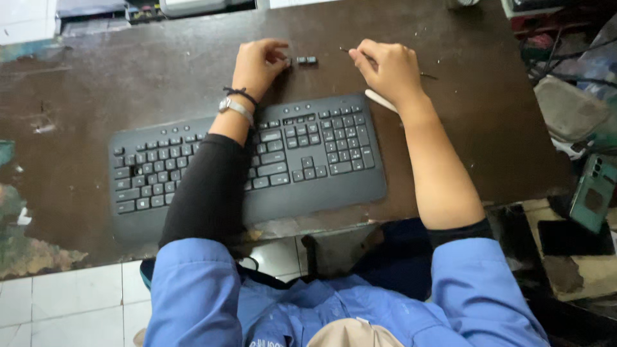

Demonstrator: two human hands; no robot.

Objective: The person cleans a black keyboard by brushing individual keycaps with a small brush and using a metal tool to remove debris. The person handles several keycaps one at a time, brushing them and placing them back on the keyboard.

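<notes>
Bare brown desk (pixel 77 96) stretches left of the black keyboard (pixel 257 160), which nears the front edge. Beyond it, the left hand (pixel 257 64) pinches small dark keycaps (pixel 306 60); the right hand (pixel 389 67) grips a thin tool (pixel 350 51). A green phone (pixel 594 193) lies off the right edge.

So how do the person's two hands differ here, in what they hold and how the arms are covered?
The left hand touches small dark keycaps; the right hand pinches a thin tool. The left wrist wears a watch and a black sleeve; the right forearm is bare. Both rest on the table beyond the keyboard.
</notes>
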